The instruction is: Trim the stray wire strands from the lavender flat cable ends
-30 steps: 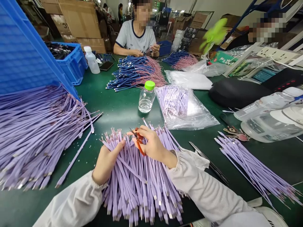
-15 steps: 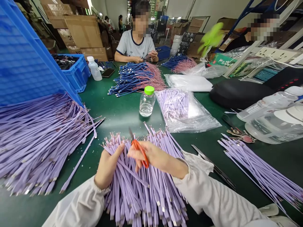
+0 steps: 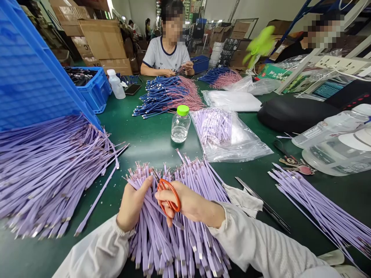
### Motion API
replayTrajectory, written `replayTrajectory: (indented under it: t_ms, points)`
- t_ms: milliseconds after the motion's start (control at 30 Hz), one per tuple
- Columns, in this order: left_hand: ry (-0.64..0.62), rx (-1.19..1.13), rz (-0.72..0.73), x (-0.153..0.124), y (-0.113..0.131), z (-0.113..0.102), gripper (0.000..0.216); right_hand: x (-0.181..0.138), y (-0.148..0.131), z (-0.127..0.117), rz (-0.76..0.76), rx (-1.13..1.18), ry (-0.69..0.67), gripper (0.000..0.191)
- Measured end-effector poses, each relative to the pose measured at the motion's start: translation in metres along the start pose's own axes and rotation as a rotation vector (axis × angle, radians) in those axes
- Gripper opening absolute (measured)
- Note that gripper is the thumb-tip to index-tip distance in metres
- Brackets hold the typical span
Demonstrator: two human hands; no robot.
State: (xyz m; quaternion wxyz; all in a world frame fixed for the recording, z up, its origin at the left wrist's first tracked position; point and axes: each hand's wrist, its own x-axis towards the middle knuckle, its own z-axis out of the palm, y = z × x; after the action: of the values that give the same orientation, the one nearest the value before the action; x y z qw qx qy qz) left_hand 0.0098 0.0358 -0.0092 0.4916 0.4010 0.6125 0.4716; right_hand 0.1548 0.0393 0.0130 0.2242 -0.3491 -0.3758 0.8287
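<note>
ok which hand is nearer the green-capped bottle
Right hand: it is below the bottle, almost straight down, holding the orange scissors. The left hand is also below it but farther left, gripping the purple cables.

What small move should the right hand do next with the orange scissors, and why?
Probably a snip at the thin wire ends: the right hand holds the orange scissors with blades among those ends, and the left hand holds the lilac cables together.

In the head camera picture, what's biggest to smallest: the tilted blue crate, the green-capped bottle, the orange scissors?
Largest: the tilted blue crate. Then the green-capped bottle and the orange scissors look alike; the scissors sit nearer the camera, so I can't rank them.
</note>
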Motion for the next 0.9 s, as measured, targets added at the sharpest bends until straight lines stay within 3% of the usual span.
replayTrajectory:
  t_ms: [667, 800, 900]
  points:
    - [-0.021, 0.002, -0.009, -0.0016, 0.0003, -0.0012, 0.037, 0.0007, 0.0027, 0.0038, -0.02, -0.085, 0.081, 0.025]
    - [0.007, -0.03, -0.048, -0.0007, -0.0047, -0.0017, 0.039, 0.0009, 0.0008, 0.0028, -0.074, -0.202, 0.169, 0.027]
    - [0.006, -0.082, -0.064, -0.0009, -0.005, -0.0008, 0.042, 0.0016, -0.0036, -0.0028, -0.211, -0.388, 0.3, 0.016]
